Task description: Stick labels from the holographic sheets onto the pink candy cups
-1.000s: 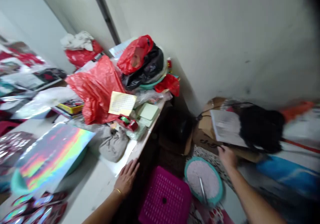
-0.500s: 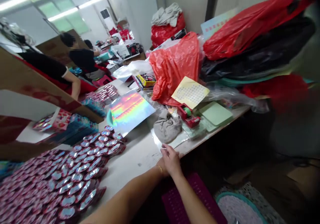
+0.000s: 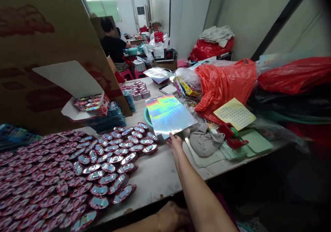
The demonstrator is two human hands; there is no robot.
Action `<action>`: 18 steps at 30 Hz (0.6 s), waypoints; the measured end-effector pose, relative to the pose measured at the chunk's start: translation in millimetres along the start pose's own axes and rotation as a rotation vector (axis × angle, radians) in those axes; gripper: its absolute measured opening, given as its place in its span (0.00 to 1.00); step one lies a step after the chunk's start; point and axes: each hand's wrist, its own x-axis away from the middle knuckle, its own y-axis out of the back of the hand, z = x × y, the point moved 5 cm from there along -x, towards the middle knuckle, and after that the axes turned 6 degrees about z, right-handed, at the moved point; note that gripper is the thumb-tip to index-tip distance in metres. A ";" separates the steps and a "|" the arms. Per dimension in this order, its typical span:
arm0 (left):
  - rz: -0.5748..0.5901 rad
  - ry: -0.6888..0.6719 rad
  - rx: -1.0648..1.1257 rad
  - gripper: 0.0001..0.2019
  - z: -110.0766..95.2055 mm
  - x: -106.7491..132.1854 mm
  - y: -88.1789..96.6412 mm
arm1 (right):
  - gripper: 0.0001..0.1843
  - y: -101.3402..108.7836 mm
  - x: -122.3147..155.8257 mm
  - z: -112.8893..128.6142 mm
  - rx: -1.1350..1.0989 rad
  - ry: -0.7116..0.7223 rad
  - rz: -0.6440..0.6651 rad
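My right hand reaches across the white table and pinches the near edge of a shiny holographic sheet, which lies over a teal bowl. My left hand sits low at the table's front edge in shadow, with its fingers hidden. Several rows of small oval holographic packets cover the table to the left of my right arm. A crumpled grey cloth lies just right of the right hand.
A red tape dispenser, a yellow dotted sheet and green pads lie at the right. Red plastic bags and black ones pile behind. A tall cardboard panel stands at the left. A seated person works at the far end.
My view swung from the floor up to the table. My right hand left the things on the floor and reached forward to the holographic sheet. My left hand dropped back to the table's edge.
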 end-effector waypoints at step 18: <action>-1.299 0.428 1.821 0.12 177.7 254.6 156.6 | 0.23 85.2 210.2 -179.5 0.516 -0.207 0.012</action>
